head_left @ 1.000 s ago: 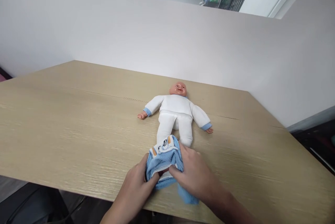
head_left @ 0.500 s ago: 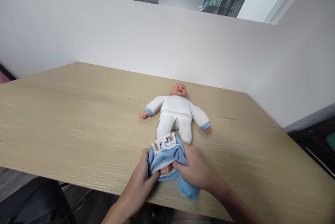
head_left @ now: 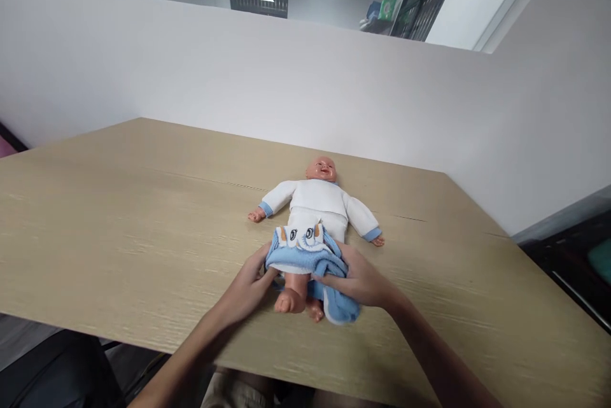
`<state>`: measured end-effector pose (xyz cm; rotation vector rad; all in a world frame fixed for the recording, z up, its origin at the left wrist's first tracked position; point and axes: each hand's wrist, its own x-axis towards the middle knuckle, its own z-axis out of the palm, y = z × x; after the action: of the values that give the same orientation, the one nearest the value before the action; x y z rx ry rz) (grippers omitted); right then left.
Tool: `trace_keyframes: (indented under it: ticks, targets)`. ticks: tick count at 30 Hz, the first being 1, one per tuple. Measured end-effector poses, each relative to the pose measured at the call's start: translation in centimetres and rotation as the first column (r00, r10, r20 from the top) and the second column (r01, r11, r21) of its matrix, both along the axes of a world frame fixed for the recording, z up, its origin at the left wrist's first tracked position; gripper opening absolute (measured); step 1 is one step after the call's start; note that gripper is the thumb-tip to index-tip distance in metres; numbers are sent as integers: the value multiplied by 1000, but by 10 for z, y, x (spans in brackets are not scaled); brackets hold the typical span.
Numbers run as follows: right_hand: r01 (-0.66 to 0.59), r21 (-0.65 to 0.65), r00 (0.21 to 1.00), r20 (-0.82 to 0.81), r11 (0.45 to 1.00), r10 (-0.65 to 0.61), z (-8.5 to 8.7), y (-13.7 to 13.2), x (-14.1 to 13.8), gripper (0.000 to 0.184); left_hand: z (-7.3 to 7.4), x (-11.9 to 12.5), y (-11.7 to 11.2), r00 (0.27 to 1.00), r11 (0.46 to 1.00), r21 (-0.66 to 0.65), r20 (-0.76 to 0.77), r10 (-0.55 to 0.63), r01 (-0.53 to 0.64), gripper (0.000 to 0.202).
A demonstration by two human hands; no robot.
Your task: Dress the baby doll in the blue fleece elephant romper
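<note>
A baby doll (head_left: 319, 196) in a white top with blue cuffs lies on its back on the table, head away from me. Bunched around its legs is a blue terry garment (head_left: 293, 256) with a white animal face; I cannot tell if it is trousers or shorts. Both doll feet stick out below it, one foot (head_left: 289, 300) in front of the other. My left hand (head_left: 252, 281) grips the garment's left edge, thumb toward the opening. On the opposite edge, my right hand (head_left: 356, 277) is closed on the cloth, and a loose blue part hangs beneath it.
The wooden table (head_left: 119, 236) spreads out on both sides of the doll. Behind it rises a white partition (head_left: 238, 77). A black chair (head_left: 62, 370) stands at the lower left, and a dark object (head_left: 568, 268) is beyond the right edge.
The garment has moved up the doll's legs, away from me, with both hands holding it. More of the feet now shows below the cloth.
</note>
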<state>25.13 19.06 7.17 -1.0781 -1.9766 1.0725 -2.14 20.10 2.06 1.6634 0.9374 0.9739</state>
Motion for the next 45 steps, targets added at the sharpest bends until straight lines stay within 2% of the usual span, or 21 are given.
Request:
trace_keyframes:
  ticks: [2,6,8,11,13,15,18,20,21,22,24,27,30,32,34,36,38,40,42,44,45]
  targets:
    - [-8,-69,999,-45,998,5,-7,1,12,64,3,-8,4,997,998,-32,-42,-59,58,53]
    - [-30,-154,993,-119,988,11,-31,2,32,61,2,-20,3,979,972,-129,-20,-201,197,68]
    - [-40,-219,978,-211,975,-8,-42,1,36,63,2,-23,1,969,953,-176,24,-246,247,76]
    - [-102,-348,908,-415,932,-55,-51,-1,35,71,6,-27,2,958,931,-227,44,-283,286,81]
    - [-152,-403,856,-510,903,-83,-51,-4,32,70,8,-29,6,950,916,-255,48,-307,309,86]
    - [-184,-427,806,-582,885,-113,-49,-7,29,68,11,-29,11,959,921,-267,48,-280,283,93]
    - [-159,-462,739,-641,873,-205,-46,-9,25,64,20,-21,23,988,977,-173,-64,-138,125,90]
    - [-101,-483,737,-623,870,-261,-46,-9,23,63,34,-10,33,978,998,-1,-198,-66,67,80]
    - [-66,-487,742,-608,871,-283,-46,-9,22,63,43,-4,39,963,992,90,-262,-64,91,74]
    - [-35,-486,747,-593,873,-300,-46,-8,20,64,53,3,45,944,976,166,-320,-81,140,69]
    - [7,-483,752,-575,875,-324,-46,-8,19,67,72,17,60,887,932,210,-425,-184,294,61]
    - [26,-476,759,-563,879,-327,-46,-8,18,69,92,36,82,771,837,176,-520,-367,517,51]
    - [-9,-471,761,-575,882,-300,-43,-9,23,61,101,52,101,642,722,49,-502,-579,690,37]
    - [-64,-467,770,-585,882,-254,-40,-8,28,53,101,59,109,563,644,-117,-385,-731,756,32]
    - [-88,-437,802,-565,895,-197,-39,-7,34,45,99,66,115,523,568,-238,-229,-821,788,32]
    - [-69,-407,836,-521,911,-170,-38,-6,38,43,96,73,117,510,520,-279,-113,-853,807,35]
    - [-40,-410,838,-511,911,-193,-40,-5,40,43,93,81,119,508,502,-285,-58,-860,817,38]
    - [-8,-458,783,-556,889,-279,-43,-6,41,46,90,89,120,513,498,-295,-32,-858,815,42]
    - [23,-511,685,-618,859,-386,-44,-7,41,46,87,95,122,509,497,-325,-52,-859,805,42]
    - [33,-547,602,-657,836,-454,-43,-8,42,45,83,98,126,463,466,-389,-107,-880,795,40]
    - [29,-557,587,-663,830,-466,-42,-8,43,44,81,98,128,426,438,-422,-128,-896,794,40]
